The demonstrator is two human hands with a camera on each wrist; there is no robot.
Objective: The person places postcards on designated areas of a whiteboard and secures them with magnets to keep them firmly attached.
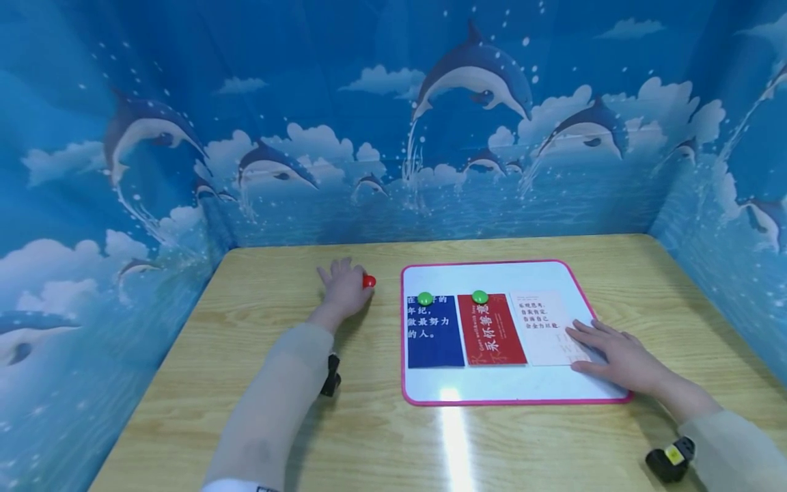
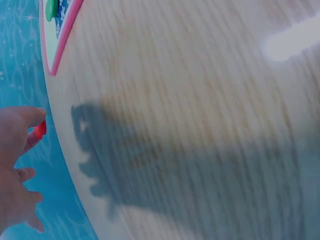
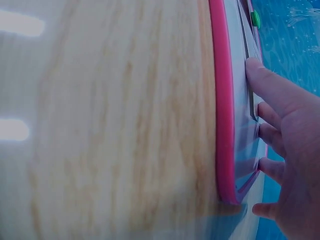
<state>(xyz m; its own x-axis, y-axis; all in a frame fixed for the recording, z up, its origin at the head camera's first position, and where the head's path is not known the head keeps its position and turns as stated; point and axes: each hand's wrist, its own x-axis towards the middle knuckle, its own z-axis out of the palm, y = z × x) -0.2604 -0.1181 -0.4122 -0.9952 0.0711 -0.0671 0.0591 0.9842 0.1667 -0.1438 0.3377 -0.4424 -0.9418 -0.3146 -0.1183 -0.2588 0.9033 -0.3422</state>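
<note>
Left of the board, my left hand (image 1: pixel 346 290) pinches a round red magnet (image 1: pixel 369 281) between thumb and forefinger, the other fingers spread. In the left wrist view the magnet (image 2: pixel 41 129) shows between those two fingertips. My right hand (image 1: pixel 617 355) lies with spread, fairly straight fingers at the right side of the pink-framed whiteboard (image 1: pixel 492 389), fingertips on the white card (image 1: pixel 541 328) with dark lettering. A blue card (image 1: pixel 433 345) and a red card (image 1: pixel 492 335) lie beside it in a row. Green magnets (image 1: pixel 425 298) (image 1: pixel 480 296) sit on their top edges.
The whiteboard lies flat on a wood-grain table (image 1: pixel 246 383). A blue curtain (image 1: pixel 344 123) printed with dolphins stands behind the table and along both sides. Glare from a light crosses the table's front. Small dark devices are strapped at both wrists.
</note>
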